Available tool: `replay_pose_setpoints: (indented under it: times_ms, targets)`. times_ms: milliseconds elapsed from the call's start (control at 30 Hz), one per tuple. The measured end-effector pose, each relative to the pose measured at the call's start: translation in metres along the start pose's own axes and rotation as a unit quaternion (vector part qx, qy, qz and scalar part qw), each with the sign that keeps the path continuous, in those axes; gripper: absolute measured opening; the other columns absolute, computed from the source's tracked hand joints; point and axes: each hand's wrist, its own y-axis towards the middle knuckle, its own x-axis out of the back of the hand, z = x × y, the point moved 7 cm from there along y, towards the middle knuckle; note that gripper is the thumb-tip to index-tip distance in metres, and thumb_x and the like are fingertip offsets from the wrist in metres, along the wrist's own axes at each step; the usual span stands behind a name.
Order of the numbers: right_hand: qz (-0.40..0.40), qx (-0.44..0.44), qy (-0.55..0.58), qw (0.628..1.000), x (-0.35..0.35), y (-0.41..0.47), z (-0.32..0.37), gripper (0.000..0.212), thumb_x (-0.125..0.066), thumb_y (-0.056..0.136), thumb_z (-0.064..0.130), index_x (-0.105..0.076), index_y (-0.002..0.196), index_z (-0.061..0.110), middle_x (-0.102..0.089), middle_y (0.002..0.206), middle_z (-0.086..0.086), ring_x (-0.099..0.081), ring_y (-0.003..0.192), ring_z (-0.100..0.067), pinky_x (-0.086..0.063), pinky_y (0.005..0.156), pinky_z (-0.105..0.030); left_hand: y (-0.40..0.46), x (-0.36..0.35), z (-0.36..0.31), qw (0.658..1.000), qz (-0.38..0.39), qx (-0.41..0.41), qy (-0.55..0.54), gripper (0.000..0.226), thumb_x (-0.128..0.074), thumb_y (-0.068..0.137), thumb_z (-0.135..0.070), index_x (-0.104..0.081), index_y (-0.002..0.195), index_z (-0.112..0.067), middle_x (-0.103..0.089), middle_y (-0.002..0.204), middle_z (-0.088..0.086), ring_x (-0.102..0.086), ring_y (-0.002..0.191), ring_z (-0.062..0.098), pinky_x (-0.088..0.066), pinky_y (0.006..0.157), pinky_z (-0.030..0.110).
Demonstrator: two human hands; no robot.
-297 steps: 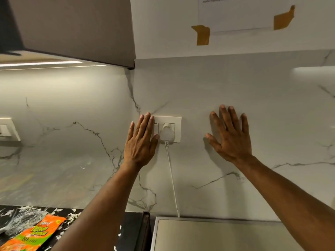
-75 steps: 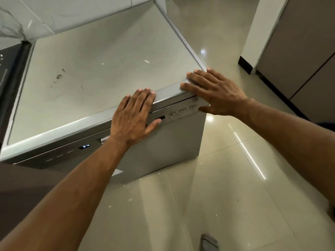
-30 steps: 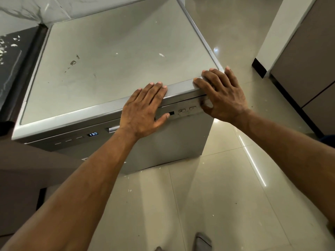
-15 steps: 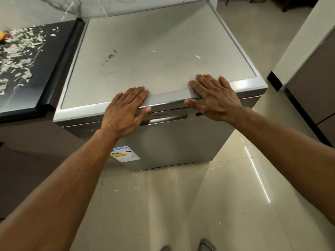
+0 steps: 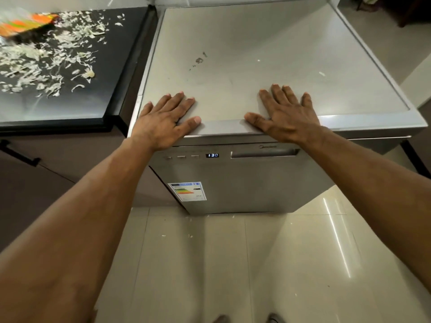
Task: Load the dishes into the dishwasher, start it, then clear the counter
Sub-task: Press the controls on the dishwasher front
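A silver freestanding dishwasher (image 5: 245, 187) fills the middle of the view, its door closed and its small display (image 5: 212, 155) lit with 1:30. My left hand (image 5: 163, 122) lies flat on the front left of its top, fingers straight. Flat on the front right of the top rests my right hand (image 5: 286, 113), fingers spread. Neither hand holds anything. To the left is the black counter (image 5: 109, 73), strewn with pale vegetable scraps (image 5: 42, 64).
An orange and green packet (image 5: 21, 25) lies blurred at the counter's far left corner. Dark cabinet fronts stand below the counter. Glossy beige floor tiles (image 5: 256, 264) spread in front of the dishwasher, with open floor to the right.
The view has shifted so the dishwasher front faces me. Both hands slid from the front edge further onto the top. The display and control buttons are now uncovered.
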Motion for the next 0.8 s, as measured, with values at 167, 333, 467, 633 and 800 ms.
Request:
replay_pose_setpoints:
  times_ms: [167,333,467,633,800]
  targets:
    - [-0.006,-0.012,-0.008,1.0,0.0023,-0.0022,-0.0024,0.089,-0.007,0.083,0.083,-0.001,0.155,0.032,0.004,0.164,0.002,0.004,0.151,-0.02,-0.002,0.118,-0.057,0.0008,0.0006,-0.0032,1.0,-0.008,-0.003,0.011,0.072,-0.009,0.088,-0.076,-0.002,0.152,-0.044,0.004,0.162,-0.015,0.004,0.149,0.011,-0.001,0.121,0.046]
    - [-0.009,-0.014,-0.014,1.0,0.005,-0.0014,0.0015,0.088,-0.005,0.083,0.084,-0.002,0.155,0.033,0.003,0.164,0.002,0.003,0.151,-0.02,-0.004,0.118,-0.057,0.0012,-0.0001,-0.0009,1.0,-0.01,-0.007,0.014,0.073,-0.008,0.088,-0.076,0.0,0.152,-0.043,0.005,0.162,-0.014,0.006,0.149,0.011,0.0,0.121,0.047]
    - [-0.011,-0.015,-0.015,1.0,0.004,-0.0021,0.0001,0.092,-0.002,0.079,0.085,-0.002,0.155,0.033,0.002,0.164,0.002,0.002,0.151,-0.02,-0.005,0.118,-0.057,0.0026,-0.0007,-0.0016,1.0,-0.008,-0.009,0.013,0.073,-0.008,0.088,-0.076,0.001,0.152,-0.043,0.006,0.162,-0.014,0.006,0.149,0.011,0.001,0.121,0.047]
    - [-0.011,-0.014,-0.016,1.0,0.0033,-0.002,-0.0005,0.094,0.001,0.077,0.086,-0.001,0.155,0.033,0.003,0.164,0.002,0.002,0.151,-0.02,-0.006,0.118,-0.057,0.0023,-0.0011,-0.0018,1.0,-0.011,-0.009,0.014,0.074,-0.006,0.087,-0.077,0.001,0.152,-0.043,0.006,0.162,-0.014,0.006,0.149,0.011,0.0,0.121,0.047]
    - [-0.013,-0.013,-0.014,1.0,0.0027,-0.0018,-0.0011,0.095,0.001,0.076,0.086,-0.001,0.155,0.032,0.002,0.164,0.001,0.001,0.151,-0.021,-0.006,0.118,-0.057,0.0023,-0.0013,-0.0022,1.0,-0.014,-0.009,0.015,0.073,-0.007,0.088,-0.076,0.0,0.153,-0.043,0.005,0.162,-0.014,0.005,0.149,0.012,0.0,0.121,0.047]
